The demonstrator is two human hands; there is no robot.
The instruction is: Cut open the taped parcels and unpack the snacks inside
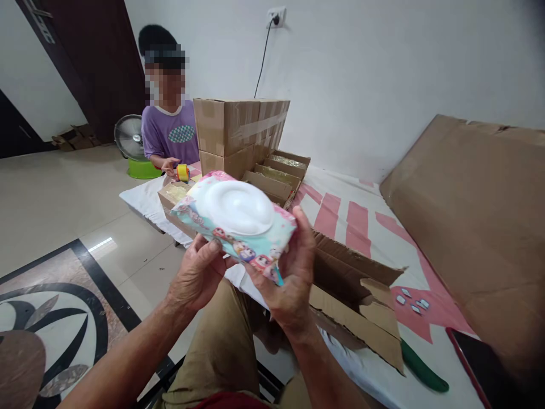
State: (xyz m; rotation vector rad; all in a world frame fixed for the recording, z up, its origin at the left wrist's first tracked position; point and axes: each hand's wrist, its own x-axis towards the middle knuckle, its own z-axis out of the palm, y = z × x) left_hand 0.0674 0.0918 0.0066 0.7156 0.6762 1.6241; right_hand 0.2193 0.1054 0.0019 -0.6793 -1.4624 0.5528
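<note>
A pack of wet wipes (200, 218) with a large white oval lid and printed cartoon figures is held up in front of me, tilted toward my view. My left hand (203, 271) grips its near left edge, thumb on the front and fingers underneath. Around the right end, my right hand (293, 272) is closed on the pack, the thumb along the lower edge. Just right of my right hand, an open cardboard box (353, 318) lies on the cloth-covered table; its inside is mostly in shadow.
Stacked taped cartons (238, 128) stand behind the pack, beside open boxes (283, 170). A person in a purple shirt (170, 133) sits at the far left, a hand near a yellow tape roll (183, 172). A phone (481, 363) and a green-handled tool (423, 366) lie at right.
</note>
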